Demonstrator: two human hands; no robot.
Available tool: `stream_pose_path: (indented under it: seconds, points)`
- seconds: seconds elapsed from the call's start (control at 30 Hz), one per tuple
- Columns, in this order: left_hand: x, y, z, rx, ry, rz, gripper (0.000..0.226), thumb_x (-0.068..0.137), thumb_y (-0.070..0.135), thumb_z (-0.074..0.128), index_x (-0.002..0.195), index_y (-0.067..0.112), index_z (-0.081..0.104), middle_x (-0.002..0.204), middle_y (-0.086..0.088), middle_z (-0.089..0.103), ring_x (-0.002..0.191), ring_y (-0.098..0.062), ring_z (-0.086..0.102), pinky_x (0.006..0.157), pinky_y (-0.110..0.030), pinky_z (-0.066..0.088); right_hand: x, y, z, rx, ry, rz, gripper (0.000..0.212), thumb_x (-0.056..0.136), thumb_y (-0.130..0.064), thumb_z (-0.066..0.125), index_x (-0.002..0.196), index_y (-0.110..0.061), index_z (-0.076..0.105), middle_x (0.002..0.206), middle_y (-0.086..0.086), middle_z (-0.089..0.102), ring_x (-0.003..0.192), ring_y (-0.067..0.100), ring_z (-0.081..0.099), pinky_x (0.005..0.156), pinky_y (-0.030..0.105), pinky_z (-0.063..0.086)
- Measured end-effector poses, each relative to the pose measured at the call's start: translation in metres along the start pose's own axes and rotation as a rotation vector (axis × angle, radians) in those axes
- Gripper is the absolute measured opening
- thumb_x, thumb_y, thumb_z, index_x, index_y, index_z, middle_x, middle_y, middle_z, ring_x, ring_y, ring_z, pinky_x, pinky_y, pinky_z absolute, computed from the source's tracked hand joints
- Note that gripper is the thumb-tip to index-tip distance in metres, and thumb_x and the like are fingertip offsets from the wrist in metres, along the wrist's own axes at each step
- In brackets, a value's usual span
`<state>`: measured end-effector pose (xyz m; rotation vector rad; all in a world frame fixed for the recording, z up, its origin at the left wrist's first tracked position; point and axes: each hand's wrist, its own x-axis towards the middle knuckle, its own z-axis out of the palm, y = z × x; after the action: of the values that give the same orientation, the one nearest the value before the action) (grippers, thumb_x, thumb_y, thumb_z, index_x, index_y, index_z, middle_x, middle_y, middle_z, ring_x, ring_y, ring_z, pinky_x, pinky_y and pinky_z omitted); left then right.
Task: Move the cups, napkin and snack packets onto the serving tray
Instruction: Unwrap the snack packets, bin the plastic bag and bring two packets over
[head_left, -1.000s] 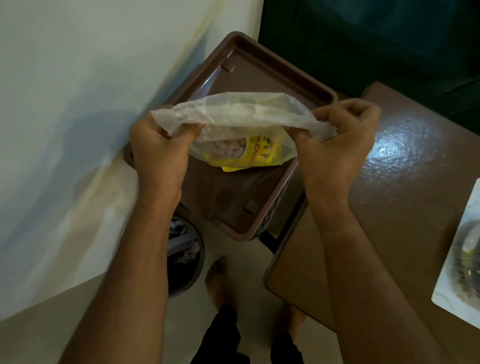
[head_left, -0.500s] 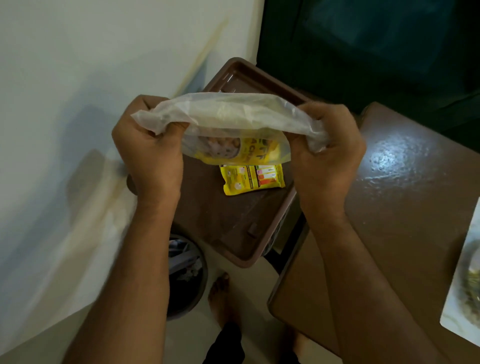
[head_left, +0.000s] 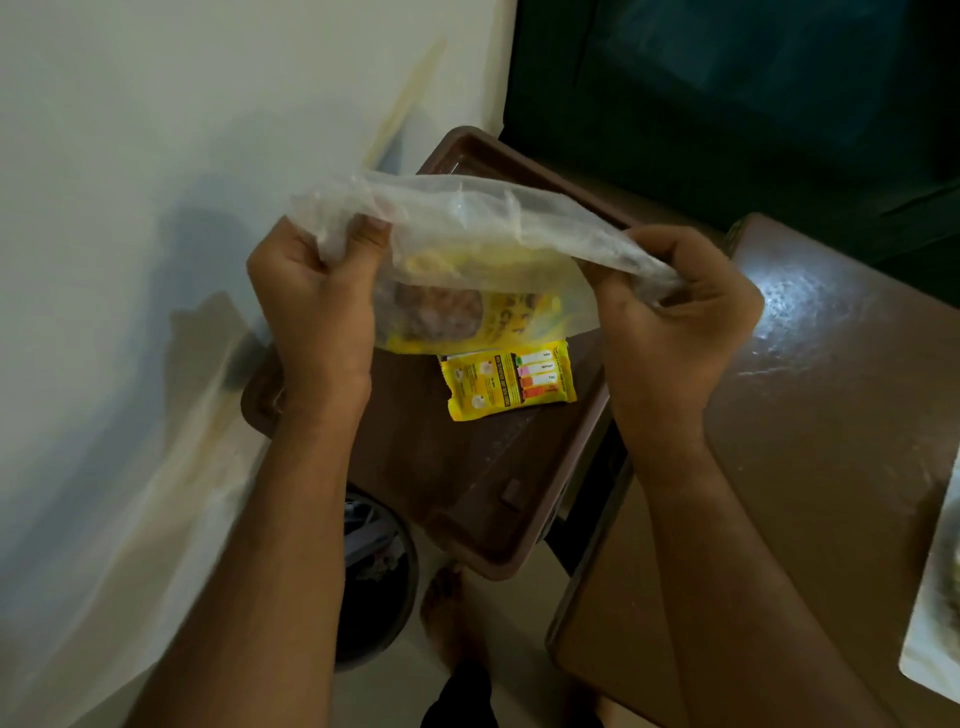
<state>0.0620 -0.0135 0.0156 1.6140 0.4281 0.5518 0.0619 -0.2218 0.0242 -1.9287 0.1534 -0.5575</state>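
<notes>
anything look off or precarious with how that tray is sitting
Yes: the brown tray juts past the table edge, its near corner hanging over the floor and bin. One yellow packet lies on it.

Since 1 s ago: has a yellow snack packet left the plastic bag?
Yes. One yellow packet now lies on the brown tray, below the plastic bag; earlier only its edge showed under the bag. Another packet remains inside.

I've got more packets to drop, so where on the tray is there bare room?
The near half of the serving tray is bare, between the yellow packet and the near rim. The far part is crowded: the plastic bag, held by the left hand and right hand, hangs over it.
</notes>
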Motion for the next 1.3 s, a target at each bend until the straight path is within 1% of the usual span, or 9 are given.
stream_pose_path:
  seconds: [0.2, 0.4, 0.57, 0.7, 0.87, 0.97, 1.07, 1.17, 1.3]
  points:
    - [0.014, 0.005, 0.0, 0.038, 0.016, 0.097, 0.017, 0.087, 0.035, 0.085, 0.078, 0.034, 0.07, 0.069, 0.022, 0.071, 0.073, -0.001, 0.067, 0.068, -0.029, 0.058, 0.007, -0.008, 0.007, 0.038, 0.036, 0.043, 0.043, 0.074, -0.007, 0.09, 0.106, 0.001, 0.064, 0.101, 0.002, 0.066, 0.085, -0.003, 0.062, 0.073, 0.016, 0.05]
    - [0.019, 0.004, 0.006, -0.044, 0.054, 0.014, 0.009, 0.085, 0.031, 0.086, 0.08, 0.03, 0.079, 0.075, 0.016, 0.077, 0.079, -0.006, 0.073, 0.073, -0.03, 0.06, 0.009, -0.008, 0.015, 0.069, 0.089, 0.056, 0.051, 0.075, -0.007, 0.09, 0.113, 0.003, 0.057, 0.092, -0.015, 0.051, 0.069, -0.008, 0.049, 0.062, 0.009, 0.041]
    - [0.013, -0.012, 0.016, -0.068, 0.046, -0.289, 0.009, 0.083, 0.022, 0.087, 0.08, 0.017, 0.08, 0.083, -0.004, 0.078, 0.08, -0.02, 0.075, 0.072, -0.044, 0.064, 0.01, -0.005, 0.021, 0.16, 0.037, 0.308, 0.058, 0.074, -0.01, 0.091, 0.123, -0.004, 0.059, 0.097, -0.002, 0.064, 0.076, -0.001, 0.067, 0.066, 0.02, 0.057]
    - [0.014, -0.007, 0.015, -0.109, 0.022, -0.211, 0.012, 0.085, 0.024, 0.087, 0.092, 0.018, 0.079, 0.085, 0.005, 0.081, 0.084, -0.013, 0.078, 0.073, -0.03, 0.062, 0.007, -0.007, 0.017, 0.164, 0.07, 0.283, 0.046, 0.078, -0.008, 0.088, 0.115, -0.001, 0.063, 0.097, 0.006, 0.068, 0.08, 0.003, 0.068, 0.07, 0.023, 0.06]
    - [0.016, -0.007, 0.008, -0.065, -0.046, -0.181, 0.016, 0.086, 0.036, 0.084, 0.075, 0.027, 0.077, 0.072, 0.013, 0.073, 0.073, -0.005, 0.069, 0.068, -0.024, 0.056, 0.007, -0.01, 0.017, 0.148, 0.062, 0.311, 0.026, 0.082, -0.004, 0.084, 0.103, 0.0, 0.069, 0.087, -0.002, 0.066, 0.07, -0.008, 0.064, 0.06, 0.01, 0.05]
    - [0.018, -0.013, -0.002, -0.075, -0.233, -0.185, 0.016, 0.08, 0.046, 0.083, 0.084, 0.031, 0.078, 0.082, 0.015, 0.079, 0.084, -0.004, 0.074, 0.076, -0.022, 0.058, 0.01, -0.011, 0.018, 0.274, 0.069, 0.424, 0.024, 0.085, -0.003, 0.08, 0.104, -0.005, 0.066, 0.097, 0.01, 0.069, 0.079, 0.005, 0.071, 0.059, 0.022, 0.057]
    - [0.018, -0.018, -0.016, -0.017, -0.369, -0.222, 0.019, 0.072, 0.044, 0.084, 0.085, 0.031, 0.078, 0.082, 0.018, 0.08, 0.081, 0.001, 0.075, 0.075, -0.017, 0.057, 0.021, -0.004, 0.012, 0.558, 0.122, 0.655, 0.037, 0.082, 0.0, 0.077, 0.115, 0.002, 0.062, 0.105, 0.018, 0.068, 0.09, 0.027, 0.073, 0.073, 0.041, 0.064]
    - [0.013, -0.019, -0.016, -0.012, -0.303, -0.204, 0.016, 0.076, 0.036, 0.088, 0.082, 0.025, 0.079, 0.077, 0.011, 0.081, 0.073, -0.004, 0.074, 0.07, -0.022, 0.058, 0.025, 0.002, 0.008, 0.565, 0.052, 0.771, 0.052, 0.083, 0.0, 0.075, 0.131, 0.006, 0.055, 0.114, 0.018, 0.071, 0.098, 0.03, 0.076, 0.078, 0.043, 0.063]
    - [0.005, -0.009, -0.002, -0.115, -0.119, -0.286, 0.009, 0.082, 0.018, 0.087, 0.082, 0.017, 0.079, 0.074, 0.004, 0.08, 0.07, -0.011, 0.073, 0.068, -0.027, 0.059, 0.013, 0.003, 0.004, 0.584, -0.034, 0.789, 0.051, 0.086, -0.007, 0.077, 0.132, -0.003, 0.058, 0.122, 0.016, 0.074, 0.102, 0.027, 0.078, 0.082, 0.042, 0.064]
